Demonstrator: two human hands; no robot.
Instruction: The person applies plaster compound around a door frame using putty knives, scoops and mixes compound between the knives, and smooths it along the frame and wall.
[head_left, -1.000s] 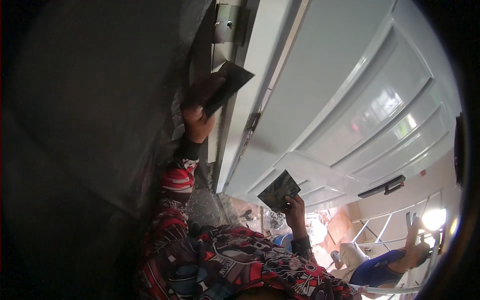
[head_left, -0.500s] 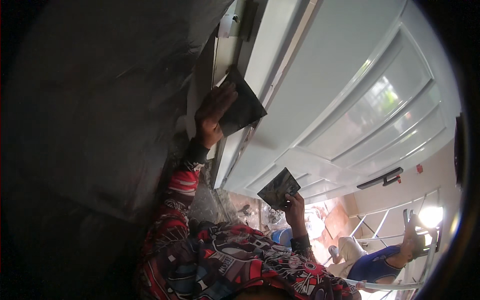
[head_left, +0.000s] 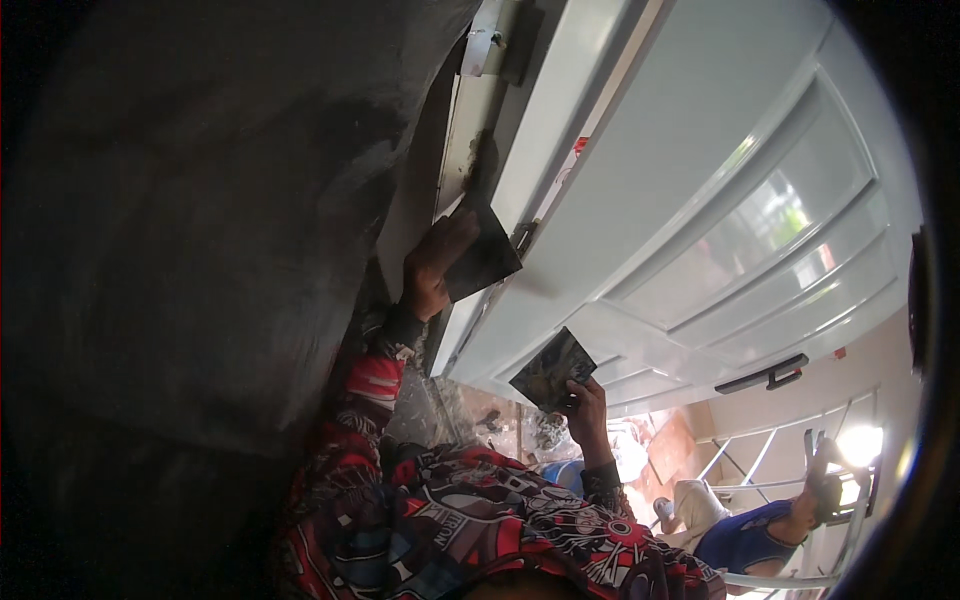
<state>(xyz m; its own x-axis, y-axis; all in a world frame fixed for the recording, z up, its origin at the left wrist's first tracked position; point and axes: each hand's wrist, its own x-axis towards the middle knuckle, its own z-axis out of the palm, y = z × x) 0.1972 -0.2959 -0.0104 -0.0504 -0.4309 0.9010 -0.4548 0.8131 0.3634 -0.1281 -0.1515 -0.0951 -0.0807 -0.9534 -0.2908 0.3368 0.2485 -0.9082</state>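
My left hand (head_left: 436, 262) grips a thin, dark square plate (head_left: 486, 256), its fingers laid along the back. The plate sits beside the white door frame (head_left: 545, 125); whether its edge touches the frame or the wall strip (head_left: 462, 150) cannot be made out. Lower and to the right, my right hand (head_left: 588, 410) pinches a second dark square plate (head_left: 550, 370) by its corner. Grey-brown smears cover that plate's face. A dark patch marks the wall strip just above the left plate.
A glossy white panelled door (head_left: 640, 200) with a dark handle (head_left: 765, 373) fills the right. On the left rises a large dark grey wall (head_left: 220, 200). A blue bucket (head_left: 563, 474) is on the floor below. A person in blue (head_left: 745, 535) is by white metal scaffolding (head_left: 780, 487).
My left hand and its plate have moved down along the frame, baring more of the wall strip. The right hand has barely shifted. The view has swung slightly.
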